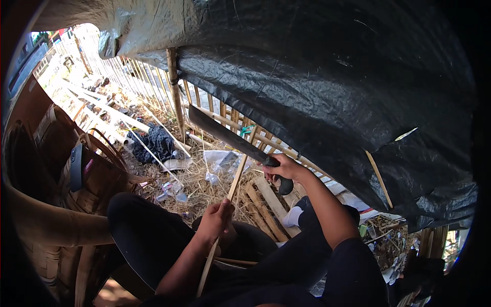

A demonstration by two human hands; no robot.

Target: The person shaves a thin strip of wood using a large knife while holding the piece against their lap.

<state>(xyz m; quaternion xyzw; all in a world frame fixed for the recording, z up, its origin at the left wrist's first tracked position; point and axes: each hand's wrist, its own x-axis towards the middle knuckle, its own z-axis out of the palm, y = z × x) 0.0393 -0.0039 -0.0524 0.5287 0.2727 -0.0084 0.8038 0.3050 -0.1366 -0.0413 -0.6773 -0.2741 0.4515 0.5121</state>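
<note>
Seen from above, a seated person in dark trousers works bamboo outdoors. At the far left, woven bamboo baskets (89,179) crowd close beside the person's left knee, leaving little room on that side. Beyond them, long pale bamboo poles (110,110) lie on dry straw, with a dark cloth heap (157,142) among them. Near the centre, the left hand (216,219) is clenched around a thin bamboo strip (236,179), which runs upright from the lap toward the fence. An upright bamboo post (175,92) stands behind it. The right hand (282,169) grasps the black handle of a long dark machete (225,134), whose blade slants up and left, its edge crossing just above the strip. A black plastic tarp (327,87) hangs low overhead across the right, cutting headroom. Wooden slats (268,202) lie by the foot.
</note>
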